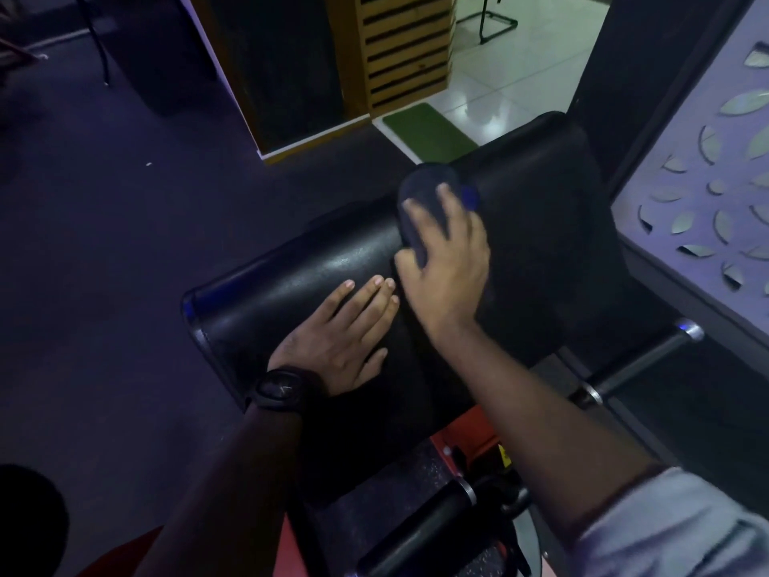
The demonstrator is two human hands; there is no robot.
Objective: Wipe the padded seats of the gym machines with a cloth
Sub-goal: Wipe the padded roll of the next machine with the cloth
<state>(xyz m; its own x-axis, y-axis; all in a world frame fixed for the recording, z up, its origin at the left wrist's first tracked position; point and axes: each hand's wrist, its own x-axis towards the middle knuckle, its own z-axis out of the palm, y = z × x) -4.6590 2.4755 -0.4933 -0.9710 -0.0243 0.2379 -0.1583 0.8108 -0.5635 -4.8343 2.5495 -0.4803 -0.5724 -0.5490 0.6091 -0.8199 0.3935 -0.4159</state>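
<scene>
I judge the bunched dark-blue cloth (424, 189) could slip off the far edge of the glossy black padded seat (291, 285), since my right hand (447, 264) only presses it with spread fingers. My left hand (337, 326), fingers straight and together, lies flat nearer me.

This is looking like a gym. A black vinyl padded seat (316, 293) is filling the centre of the frame, sitting on a red machine frame (470, 443) at the bottom, with a chrome-capped bar (641, 364) sticking out at the right and a black foam roller (420, 530) below. Dark flooring (104, 243) is spreading across the left, and white floor tiles (520, 68) are showing at the top.
</scene>
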